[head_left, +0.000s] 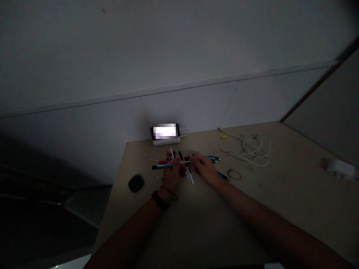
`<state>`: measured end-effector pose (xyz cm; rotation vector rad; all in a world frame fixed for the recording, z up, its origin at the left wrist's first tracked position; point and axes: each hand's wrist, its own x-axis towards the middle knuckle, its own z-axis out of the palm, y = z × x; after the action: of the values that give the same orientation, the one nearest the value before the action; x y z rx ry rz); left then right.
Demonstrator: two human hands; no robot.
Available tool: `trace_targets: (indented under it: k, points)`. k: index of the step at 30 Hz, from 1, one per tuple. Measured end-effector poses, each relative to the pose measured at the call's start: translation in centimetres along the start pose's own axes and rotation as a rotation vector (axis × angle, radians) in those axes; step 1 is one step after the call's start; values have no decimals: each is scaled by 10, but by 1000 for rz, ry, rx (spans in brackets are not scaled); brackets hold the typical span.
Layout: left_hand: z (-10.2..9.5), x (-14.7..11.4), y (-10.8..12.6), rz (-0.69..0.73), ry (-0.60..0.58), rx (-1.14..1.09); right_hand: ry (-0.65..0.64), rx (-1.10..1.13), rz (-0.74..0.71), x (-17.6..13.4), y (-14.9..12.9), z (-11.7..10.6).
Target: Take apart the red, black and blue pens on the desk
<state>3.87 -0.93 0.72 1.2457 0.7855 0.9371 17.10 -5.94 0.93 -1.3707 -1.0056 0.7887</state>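
Note:
My left hand [172, 176] is closed around a blue pen barrel [163, 166] with a dark end, held roughly level above the table. From its right side a thin white pen refill [185, 162] extends toward my right hand [204, 167], whose fingertips pinch the far end. Beneath and between the hands lies a loose pile of pens, among them a white pen [191, 177] and a red pen [164, 162]. Blue pens [212, 158] rest just beyond my right hand, and another dark blue pen [222, 175] lies by that wrist. The fingers partly cover the pile.
A lit phone [165, 131] leans on a white block [166, 142] near the wall. A black rounded case [136, 183] sits by the table's left edge. Coiled white cable [254, 151], a small loop [234, 174] and a blurred white object [342, 169] lie rightward.

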Motion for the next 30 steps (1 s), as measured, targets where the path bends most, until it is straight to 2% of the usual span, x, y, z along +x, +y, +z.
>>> trace_targets:
  k: [5,9,16,24,30]
  points:
    - [2,-1,4,-23,31,-92,111,143,106,2,2,-1]
    - [1,-1,4,-6,63,-101,169,248,127,2,1,0]
    - [-1,-1,2,-12,49,8,154,285,123,3,5,-1]
    - [0,-2,6,-15,14,43,205,326,160,4,8,-1]
    - [-1,-4,7,-7,-6,42,195,354,185,4,5,0]
